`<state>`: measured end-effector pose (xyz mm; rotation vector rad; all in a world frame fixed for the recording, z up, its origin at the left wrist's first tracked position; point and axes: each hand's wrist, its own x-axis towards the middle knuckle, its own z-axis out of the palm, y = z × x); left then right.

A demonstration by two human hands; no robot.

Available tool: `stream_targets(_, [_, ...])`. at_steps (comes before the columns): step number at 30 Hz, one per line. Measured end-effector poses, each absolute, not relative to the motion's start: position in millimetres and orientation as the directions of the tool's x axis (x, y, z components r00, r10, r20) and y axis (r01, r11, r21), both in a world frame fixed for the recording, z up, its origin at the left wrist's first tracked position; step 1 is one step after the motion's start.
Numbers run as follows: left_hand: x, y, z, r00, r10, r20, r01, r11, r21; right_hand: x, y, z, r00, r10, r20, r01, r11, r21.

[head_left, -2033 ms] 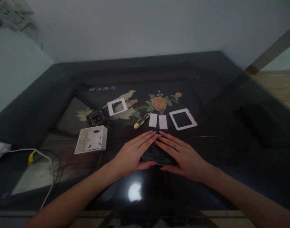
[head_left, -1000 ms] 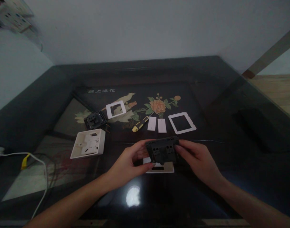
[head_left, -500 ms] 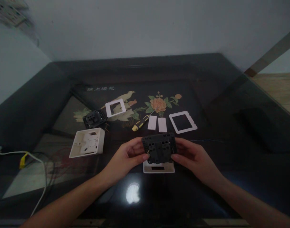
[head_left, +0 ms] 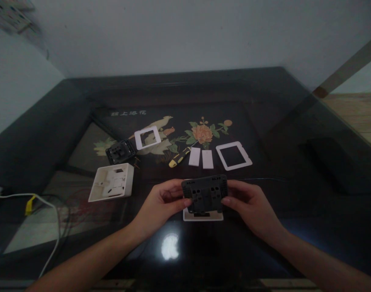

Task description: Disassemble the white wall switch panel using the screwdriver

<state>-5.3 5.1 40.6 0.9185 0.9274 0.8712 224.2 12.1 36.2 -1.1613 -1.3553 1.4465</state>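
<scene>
Between both hands is a black wall switch module (head_left: 205, 194), its back with terminal holes facing me. My left hand (head_left: 167, 198) grips its left edge, thumb in front and fingers behind. On the opposite edge, my right hand (head_left: 244, 198) holds it the same way. Directly below the module lies a white mounting box (head_left: 217, 216), mostly hidden by it. Farther back are two white rocker plates (head_left: 201, 157), a yellow and black screwdriver (head_left: 179, 157) and a white frame (head_left: 248, 161).
To the left stand another white mounting box (head_left: 129, 181), a second black switch module (head_left: 120, 152) and another white frame (head_left: 138, 140), with small screws (head_left: 137, 163) nearby. A white cable (head_left: 56, 227) with a yellow tag runs along the left. A dark flat object (head_left: 340, 166) lies right.
The black switch module has tilted, its right side now a little higher, and dropped slightly toward the box. Both hands keep their hold. The other parts stay put.
</scene>
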Motion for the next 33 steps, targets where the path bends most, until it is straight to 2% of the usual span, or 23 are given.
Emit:
stream_targets(6, [-4.9, 5.9, 42.6, 0.356, 0.899, -0.254, -0.193, 0.337, 0.921, 221.2, 12.0, 30.2, -0.263, 0.953, -0.153, -0.152, -0.197, -0.969])
stream_targets(11, [-6.3, 7.4, 42.7, 0.368, 0.9, -0.232, -0.194, 0.318, 0.928, 220.3, 11.1, 30.2, -0.26, 0.942, -0.211, -0.197, -0.265, -0.944])
stream_targets(15, [-10.1, 7.2, 46.1, 0.434, 0.867, -0.245, -0.183, 0.352, 0.918, 220.4, 12.3, 32.0, -0.277, 0.917, -0.288, -0.333, -0.373, -0.866])
stream_targets(17, [-12.4, 6.3, 48.5, 0.463, 0.862, -0.208, -0.184, 0.323, 0.928, 221.3, 13.7, 33.2, -0.325, 0.894, -0.309, -0.398, -0.426, -0.813])
stream_targets(20, [-15.3, 4.9, 50.9, 0.468, 0.881, -0.078, -0.173, 0.178, 0.969, 222.7, 15.4, 35.0, -0.363, 0.876, -0.317, -0.434, -0.46, -0.775])
stream_targets(23, [-16.3, 4.1, 51.1, 0.409, 0.909, 0.077, -0.011, -0.079, 0.997, 222.7, 15.6, 36.0, -0.387, 0.872, -0.3, -0.449, -0.462, -0.765])
stream_targets(26, [-15.5, 3.6, 50.1, 0.394, 0.883, 0.255, 0.215, -0.358, 0.908, 221.9, 15.0, 36.4, -0.413, 0.862, -0.295, -0.452, -0.475, -0.755])
stream_targets(28, [-15.1, 4.7, 49.4, 0.439, 0.829, 0.346, 0.273, -0.49, 0.828, 221.9, 15.1, 36.9, -0.425, 0.855, -0.296, -0.45, -0.484, -0.75])
stream_targets(30, [-17.0, 8.8, 48.3, 0.478, 0.792, 0.379, 0.306, -0.555, 0.774, 222.7, 15.8, 38.1, -0.433, 0.852, -0.294, -0.45, -0.487, -0.749])
stream_targets(33, [-28.1, 23.2, 43.5, 0.439, 0.831, 0.342, 0.459, -0.534, 0.71, 224.0, 17.4, 39.8, -0.418, 0.864, -0.279, -0.458, -0.466, -0.757])
